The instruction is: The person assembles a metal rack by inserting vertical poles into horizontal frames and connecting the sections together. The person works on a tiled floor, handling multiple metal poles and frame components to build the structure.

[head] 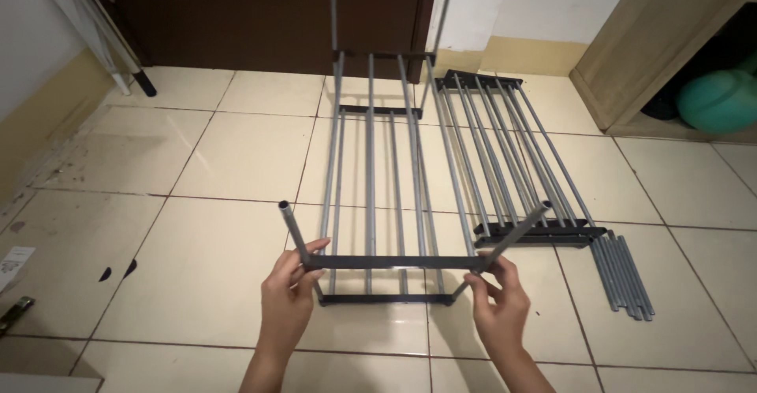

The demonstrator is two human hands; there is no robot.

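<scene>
Both hands grip the near end of a metal rack shelf: left hand and right hand pinch the dark crossbar at its corner tubes. Looks mid-assembly; loose tubes lie right, so seating them squarely probably matters.

rack in our hands: we see grey metal rods, with near-black crossbars at both ends

stacked shelf panels: right of the rack, the same grey rods on black end bars

loose tubes: right of the rack, plain grey

floor tiles: under the rack, cream with dark grout lines (a few black smudges to the left)

door: beyond the rack, dark brown

wall base: beyond the rack, a pale yellow band under white

ball: far right of the rack, teal green
</scene>
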